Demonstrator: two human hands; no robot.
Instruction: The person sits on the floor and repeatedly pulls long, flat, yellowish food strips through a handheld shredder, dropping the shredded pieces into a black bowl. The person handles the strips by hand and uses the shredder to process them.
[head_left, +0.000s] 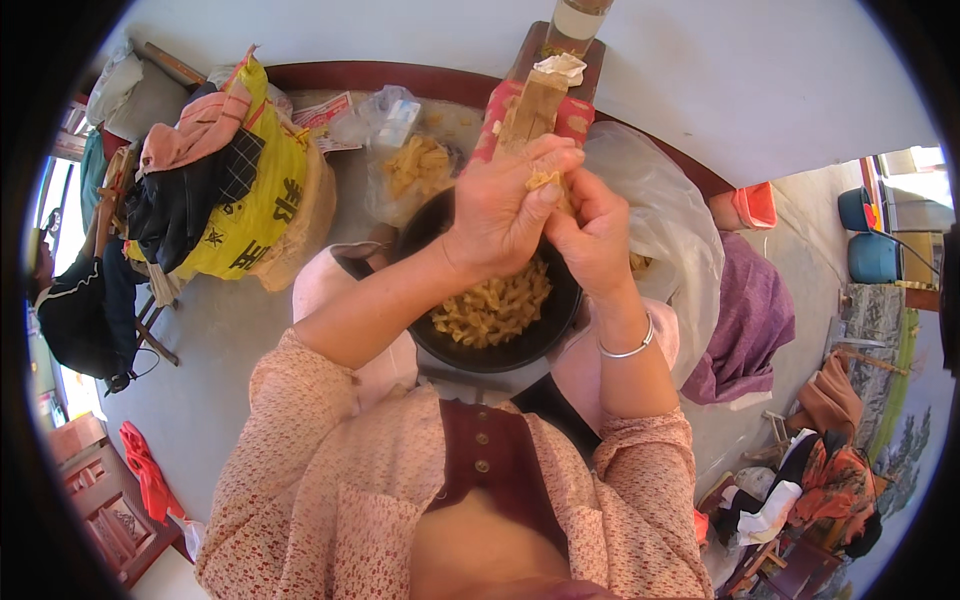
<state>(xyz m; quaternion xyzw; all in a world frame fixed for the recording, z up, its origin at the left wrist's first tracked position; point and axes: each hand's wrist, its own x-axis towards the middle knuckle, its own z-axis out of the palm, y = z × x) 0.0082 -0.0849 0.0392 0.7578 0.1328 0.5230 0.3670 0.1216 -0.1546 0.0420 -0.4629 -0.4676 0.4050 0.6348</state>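
Observation:
Both of my hands meet above a black basin (491, 360). Between them is a small yellowish strip-like piece (541, 180), much of it hidden by fingers. My left hand (499, 210) has its thumb pressed on the piece. From the right side, my right hand (592, 240) pinches its lower part; a silver bangle circles that wrist. Many small folded yellowish pieces (491, 307) fill the basin's floor. Just beyond my fingers, a wooden block (536, 109) stands over a red patterned cloth (576, 120), with a crumpled whitish scrap (561, 67) on its top.
A clear bag of yellowish strips (416, 169) lies left of the basin. Large plastic sheeting (667, 225) and purple cloth (742, 322) are to the right. A yellow sack (259, 202) bears writing. Behind the block stands a glass jar (576, 30). Another person (75, 315) sits far left.

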